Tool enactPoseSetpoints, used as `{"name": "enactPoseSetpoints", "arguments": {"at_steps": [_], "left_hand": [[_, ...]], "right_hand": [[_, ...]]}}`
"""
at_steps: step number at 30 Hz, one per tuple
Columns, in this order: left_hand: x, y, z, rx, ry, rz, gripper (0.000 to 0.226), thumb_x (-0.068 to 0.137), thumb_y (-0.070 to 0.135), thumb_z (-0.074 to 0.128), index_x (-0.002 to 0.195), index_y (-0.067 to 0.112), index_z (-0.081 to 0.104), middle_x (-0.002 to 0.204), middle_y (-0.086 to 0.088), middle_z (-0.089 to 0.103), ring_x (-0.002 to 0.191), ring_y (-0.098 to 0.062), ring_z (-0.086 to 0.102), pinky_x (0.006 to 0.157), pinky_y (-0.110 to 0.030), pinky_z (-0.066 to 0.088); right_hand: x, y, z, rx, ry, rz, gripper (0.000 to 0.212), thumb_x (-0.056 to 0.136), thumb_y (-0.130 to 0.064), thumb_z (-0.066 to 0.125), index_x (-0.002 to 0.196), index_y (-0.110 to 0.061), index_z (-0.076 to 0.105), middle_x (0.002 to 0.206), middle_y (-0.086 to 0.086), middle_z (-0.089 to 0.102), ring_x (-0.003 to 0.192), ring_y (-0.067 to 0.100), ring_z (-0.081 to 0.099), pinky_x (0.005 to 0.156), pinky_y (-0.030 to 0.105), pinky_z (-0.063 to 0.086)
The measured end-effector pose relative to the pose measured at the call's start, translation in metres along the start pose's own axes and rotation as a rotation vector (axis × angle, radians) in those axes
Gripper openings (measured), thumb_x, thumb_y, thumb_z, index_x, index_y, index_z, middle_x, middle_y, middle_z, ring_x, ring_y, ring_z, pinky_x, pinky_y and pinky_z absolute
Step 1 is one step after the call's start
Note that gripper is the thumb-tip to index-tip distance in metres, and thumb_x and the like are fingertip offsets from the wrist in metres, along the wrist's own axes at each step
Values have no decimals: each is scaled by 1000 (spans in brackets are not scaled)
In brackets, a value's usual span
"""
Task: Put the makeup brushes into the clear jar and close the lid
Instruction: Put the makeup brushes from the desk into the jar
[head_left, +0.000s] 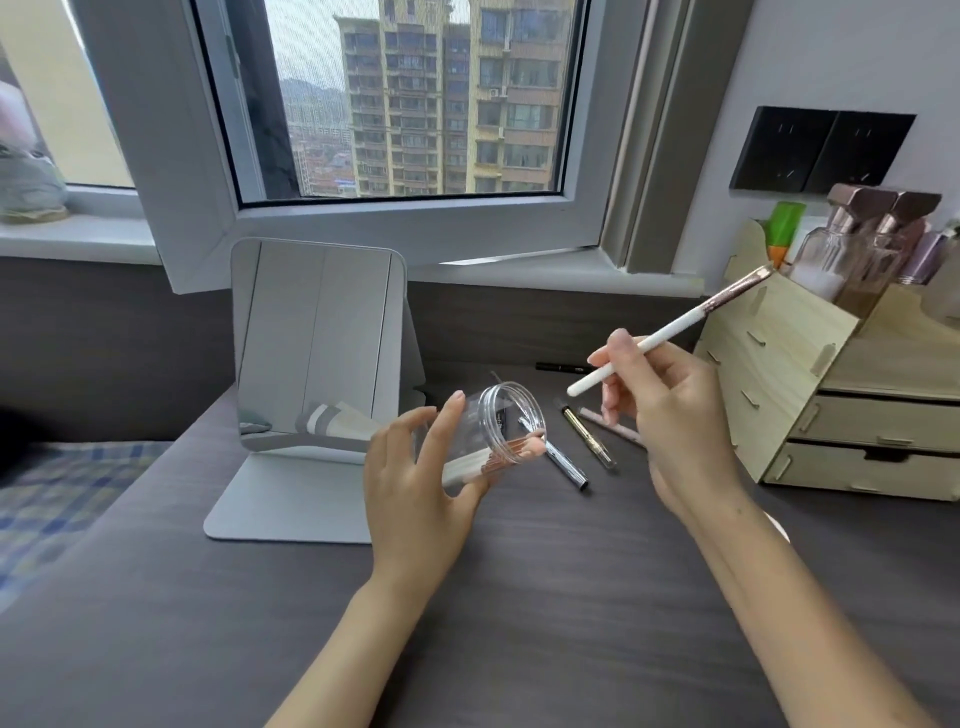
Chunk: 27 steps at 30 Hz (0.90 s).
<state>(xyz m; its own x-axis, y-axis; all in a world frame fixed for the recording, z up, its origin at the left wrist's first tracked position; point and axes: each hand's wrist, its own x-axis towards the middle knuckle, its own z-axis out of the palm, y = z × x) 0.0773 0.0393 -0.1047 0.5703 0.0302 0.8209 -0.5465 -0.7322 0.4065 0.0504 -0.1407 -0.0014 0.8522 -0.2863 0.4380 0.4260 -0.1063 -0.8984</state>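
— Where is the jar?

— The left hand (415, 467) has it, fingers curled round the clear jar (488, 436), lifted off the dark table (519, 597) and tipped on its side, open mouth facing right. White-handled brushes (483, 460) lie inside, their tips at the rim.

— And the other hand?

— The right hand (670, 410) pinches one more brush (670, 332) between thumb and fingertips, white handle end pointing down towards the jar's mouth, bristles up near the wooden organizer (810, 395).

— Anything else nearby?

— Three pens (587, 439) lie on the table between the hands; a mirror (317, 343) stands behind the jar.
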Motion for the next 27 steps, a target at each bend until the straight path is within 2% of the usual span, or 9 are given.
{"name": "enactPoseSetpoints", "arguments": {"at_steps": [2,4,6,11,13,18,23,25,27], "left_hand": [[0,4,-1,-14,-11,12,77,62,29,86,128,24,48,108,-10,60,99,-26,54,84,-34,45],[-1,6,-3,-17,-23,26,76,63,31,85,129,23,47,109,-11,60,98,-26,54,88,-28,39],[-1,7,-5,-7,-35,40,77,63,30,85,129,22,46,110,-13,60,98,-28,55,92,-24,33],[1,6,-7,8,-39,40,80,61,28,87,129,22,46,110,-14,61,100,-31,57,97,-22,28],[1,6,-7,12,-35,43,80,61,28,87,129,22,46,110,-14,61,100,-30,56,94,-26,33],[-1,4,-4,0,-27,55,76,64,30,84,129,24,46,110,-14,60,102,-27,52,91,-30,36],[-2,0,-2,23,-46,68,77,63,32,85,130,25,46,111,-13,60,100,-27,54,91,-28,35],[-2,-2,-1,30,-42,76,78,63,32,85,130,25,47,111,-13,60,100,-27,54,90,-28,35],[-3,-3,-1,35,-23,79,78,62,31,86,129,24,48,111,-12,59,100,-25,51,88,-28,35]], "right_hand": [[-17,-8,6,-58,-81,-70,18,89,-19,61,74,-12,69,46,-5,53,41,8,46,45,19,41],[-26,-9,14,-168,-167,-90,6,83,-9,67,77,-9,67,50,-8,59,43,5,54,46,15,42],[-32,-6,18,-329,-236,-59,8,78,-9,71,79,-10,63,57,-8,62,52,7,61,49,18,46],[-36,1,19,-426,-231,-28,9,78,-16,71,72,-16,65,57,-7,64,49,0,55,47,9,39],[-38,3,17,-402,-223,-8,7,77,-15,72,74,-17,66,58,-7,65,47,-2,53,47,7,37],[-41,8,8,-329,-156,32,14,74,-14,75,79,-19,64,60,-6,62,49,2,53,50,12,40],[-42,17,-4,-326,-86,11,19,76,-9,72,68,-25,66,58,-9,65,51,3,56,52,22,45],[-35,29,-18,-462,54,-13,15,79,-9,68,72,-22,68,65,-10,68,60,7,62,57,24,48],[-22,47,-38,-855,170,-10,12,86,-12,60,89,-16,71,85,0,72,82,20,65,68,29,48]]}}
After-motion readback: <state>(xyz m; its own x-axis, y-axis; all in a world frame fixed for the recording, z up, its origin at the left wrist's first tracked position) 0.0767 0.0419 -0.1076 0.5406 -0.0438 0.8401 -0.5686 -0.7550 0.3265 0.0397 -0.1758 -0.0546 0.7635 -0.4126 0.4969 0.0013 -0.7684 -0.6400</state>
